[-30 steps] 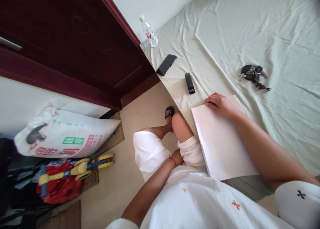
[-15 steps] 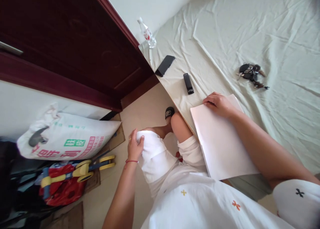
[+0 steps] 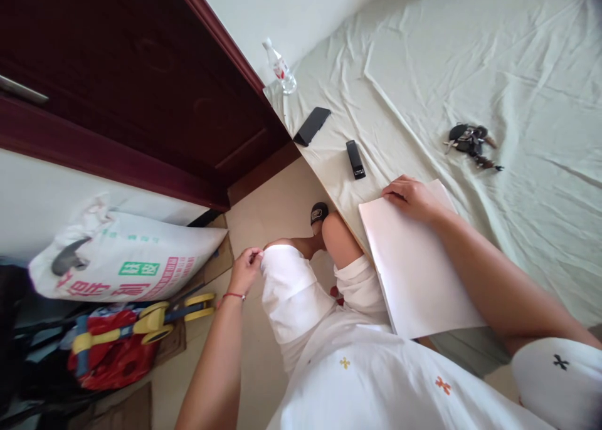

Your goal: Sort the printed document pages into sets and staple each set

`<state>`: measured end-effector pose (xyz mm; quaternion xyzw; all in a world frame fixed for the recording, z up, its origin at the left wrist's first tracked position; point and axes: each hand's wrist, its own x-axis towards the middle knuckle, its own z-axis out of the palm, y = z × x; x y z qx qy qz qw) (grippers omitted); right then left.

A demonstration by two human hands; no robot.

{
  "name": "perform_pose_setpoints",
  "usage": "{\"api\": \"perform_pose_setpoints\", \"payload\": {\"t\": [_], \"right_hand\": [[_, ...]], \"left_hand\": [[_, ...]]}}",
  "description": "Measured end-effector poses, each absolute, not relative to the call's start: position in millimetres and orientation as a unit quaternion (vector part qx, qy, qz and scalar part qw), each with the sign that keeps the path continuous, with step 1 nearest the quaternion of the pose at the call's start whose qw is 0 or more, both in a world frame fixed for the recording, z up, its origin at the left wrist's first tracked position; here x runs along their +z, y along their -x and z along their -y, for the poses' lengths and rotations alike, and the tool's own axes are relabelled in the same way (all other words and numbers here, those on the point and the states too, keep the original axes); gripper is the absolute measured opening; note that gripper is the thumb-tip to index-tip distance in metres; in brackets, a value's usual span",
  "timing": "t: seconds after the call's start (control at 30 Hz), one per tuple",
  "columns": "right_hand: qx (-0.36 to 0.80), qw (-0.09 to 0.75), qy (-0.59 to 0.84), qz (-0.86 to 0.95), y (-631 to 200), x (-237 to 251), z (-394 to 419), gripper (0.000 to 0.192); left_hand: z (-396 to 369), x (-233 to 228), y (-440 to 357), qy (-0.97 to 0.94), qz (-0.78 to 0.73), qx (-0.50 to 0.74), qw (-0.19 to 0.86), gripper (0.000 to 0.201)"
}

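My right hand (image 3: pixel 410 198) lies flat on the far corner of a white stack of paper (image 3: pixel 414 267) that rests on the edge of a bed covered with a pale sheet (image 3: pixel 470 60). My left hand (image 3: pixel 244 270), with a red string at the wrist, pinches the hem of my white shorts (image 3: pixel 291 292) at the left knee. My bare knees press against the bed edge, and a black slipper (image 3: pixel 319 212) shows on the floor below.
On the sheet lie a black stapler (image 3: pixel 355 159), a black phone (image 3: pixel 311 126), a plastic water bottle (image 3: pixel 280 66) and a bunch of keys (image 3: pixel 470 143). A dark red door (image 3: pixel 141 79) stands left. A printed sack (image 3: pixel 126 264) and a red and yellow toy (image 3: pixel 136 330) sit on the floor.
My left hand came out from between my thighs, moved left to the outer leg of the shorts, and now pinches the hem. The right hand stayed on the paper.
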<state>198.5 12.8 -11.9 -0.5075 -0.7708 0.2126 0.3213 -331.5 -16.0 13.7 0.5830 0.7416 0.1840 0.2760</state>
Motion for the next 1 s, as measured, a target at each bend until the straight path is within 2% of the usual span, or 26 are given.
{"api": "perform_pose_setpoints", "payload": {"t": [0.1, 0.2, 0.33, 0.43, 0.63, 0.7, 0.77, 0.87, 0.93, 1.0], "right_hand": [[0.211, 0.320, 0.503, 0.775, -198, -11, -12, 0.032], [0.213, 0.321, 0.504, 0.773, -198, -9, -12, 0.031], [0.219, 0.321, 0.502, 0.773, -200, -10, -12, 0.030], [0.219, 0.319, 0.500, 0.775, -200, -12, -13, 0.031], [0.208, 0.322, 0.505, 0.773, -199, -15, -14, 0.031], [0.208, 0.321, 0.507, 0.773, -199, -15, -14, 0.030], [0.207, 0.319, 0.507, 0.774, -198, -14, -13, 0.030], [0.208, 0.316, 0.507, 0.775, -197, -13, -13, 0.031], [0.210, 0.313, 0.510, 0.773, -196, -13, -14, 0.031], [0.214, 0.309, 0.517, 0.769, -195, -11, -14, 0.028]], "left_hand": [[16, 29, 327, -0.626, -0.700, 0.139, 0.314, 0.050], [38, 47, 316, -0.694, -0.616, 0.053, 0.369, 0.041], [106, 53, 294, -0.735, -0.465, -0.179, 0.460, 0.028], [156, 47, 284, -0.742, -0.478, -0.273, 0.383, 0.027], [165, 43, 268, -0.755, -0.623, -0.157, 0.132, 0.040], [158, 39, 253, -0.743, -0.637, -0.181, 0.093, 0.043], [157, 34, 237, -0.739, -0.613, -0.247, 0.130, 0.037], [163, 25, 217, -0.757, -0.499, -0.299, 0.298, 0.034], [164, 23, 205, -0.763, -0.471, -0.274, 0.348, 0.031], [156, 26, 190, -0.756, -0.512, -0.165, 0.373, 0.031]]}}
